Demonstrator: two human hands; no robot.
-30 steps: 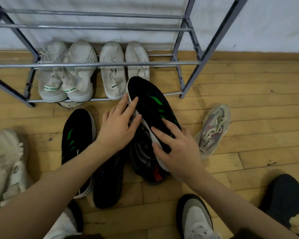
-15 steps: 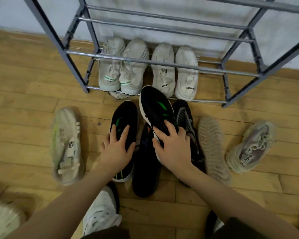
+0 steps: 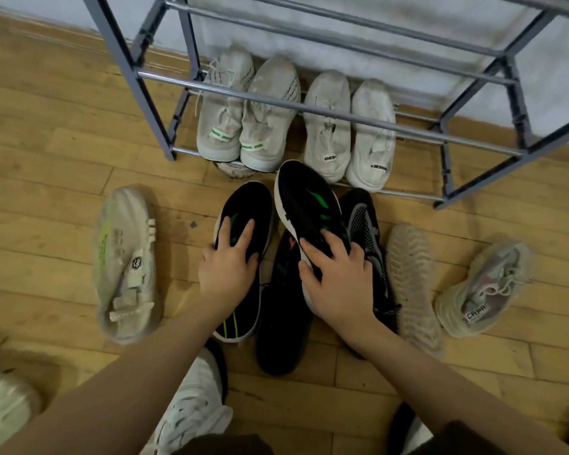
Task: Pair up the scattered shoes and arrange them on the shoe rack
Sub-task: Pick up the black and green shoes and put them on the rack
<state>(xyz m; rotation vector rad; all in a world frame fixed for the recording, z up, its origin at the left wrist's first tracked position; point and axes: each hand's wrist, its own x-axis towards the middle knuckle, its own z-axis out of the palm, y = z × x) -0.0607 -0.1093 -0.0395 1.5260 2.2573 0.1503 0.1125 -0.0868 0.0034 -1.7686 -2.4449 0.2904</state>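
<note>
Two black shoes with green marks lie on the wooden floor in front of the grey metal shoe rack (image 3: 151,126). My left hand (image 3: 229,264) lies across the left black shoe (image 3: 247,205), thumb at its left edge and fingers spread over its top. My right hand (image 3: 339,280) grips the right black shoe (image 3: 304,198), thumb on its white sole edge. That shoe lies tilted on top of other dark shoes, toe toward the rack. Two white pairs (image 3: 247,126) (image 3: 349,133) stand on the rack's bottom tier.
A black mesh shoe (image 3: 363,224) and a plain black shoe (image 3: 283,330) lie under the right one. A beige shoe lying sole up (image 3: 411,284) and a grey laced shoe (image 3: 483,290) are to the right. A white strap shoe (image 3: 125,264) lies to the left. The rack's upper tiers hold nothing.
The view swung left and back, bringing more shoes into sight. My left hand moved from the right black shoe onto the left one. My right hand stayed on the right shoe.
</note>
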